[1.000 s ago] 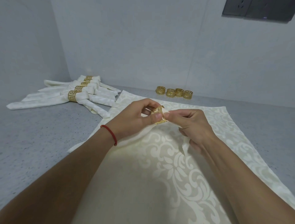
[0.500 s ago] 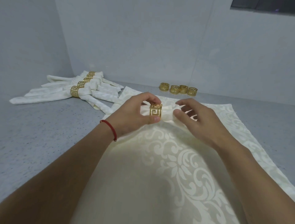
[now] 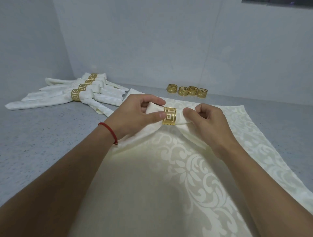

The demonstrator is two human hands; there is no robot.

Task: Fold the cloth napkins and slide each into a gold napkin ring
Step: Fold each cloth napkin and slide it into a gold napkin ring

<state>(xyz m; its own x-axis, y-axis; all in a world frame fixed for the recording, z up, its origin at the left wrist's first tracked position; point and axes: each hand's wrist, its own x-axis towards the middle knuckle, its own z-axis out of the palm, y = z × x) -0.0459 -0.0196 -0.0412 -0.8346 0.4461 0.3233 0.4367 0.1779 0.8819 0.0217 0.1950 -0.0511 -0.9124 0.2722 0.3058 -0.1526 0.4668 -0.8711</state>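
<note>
dark panel (image 3: 277,1) cut off — top edge

I see a grey speckled counter (image 3: 33,143) meeting pale grey walls (image 3: 135,42); dark panel (image 3: 277,1) at one o'clock.

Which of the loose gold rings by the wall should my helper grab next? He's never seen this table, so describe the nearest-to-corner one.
Find the grey back wall; four loose gold rings stand in a row at its foot. Take the leftmost ring, the row's end nearest the pile of ringed napkins.
</note>
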